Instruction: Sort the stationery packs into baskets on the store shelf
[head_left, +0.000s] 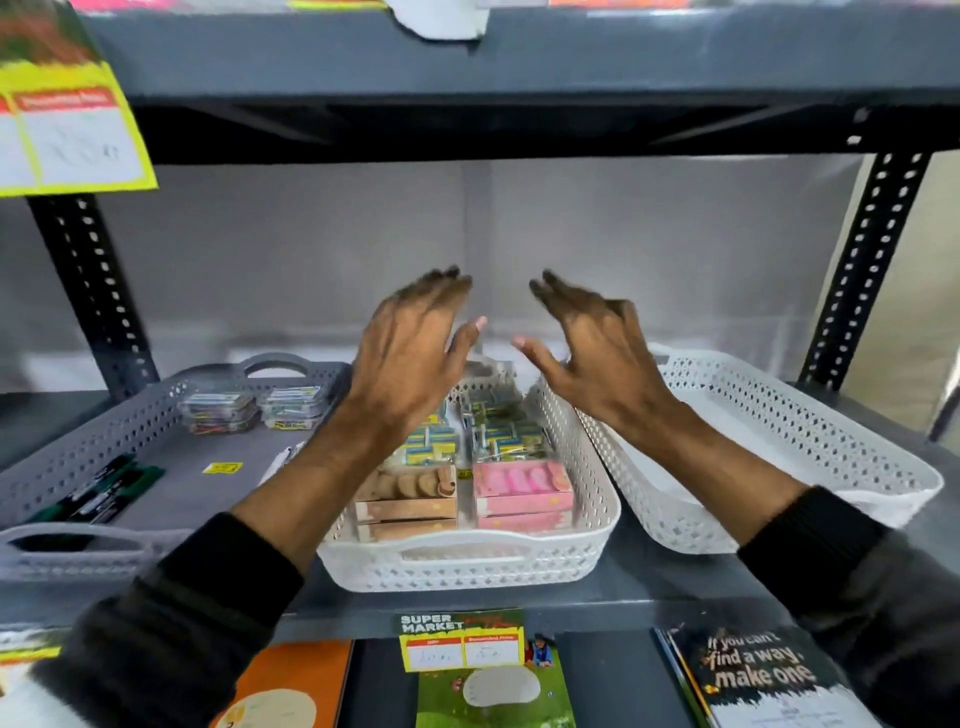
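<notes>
My left hand and my right hand hover side by side above the far end of the middle white basket, both with fingers spread and holding nothing. That basket holds a tan pack, a pink pack and several small yellow-blue packs behind them. The grey basket on the left holds two clear packs of coloured items, dark markers and a yellow sticker. The white basket on the right looks empty.
The baskets stand on a dark metal shelf with black perforated uprights at both sides and another shelf board close overhead. A yellow price tag hangs on the front edge. Notebooks lie on the shelf below.
</notes>
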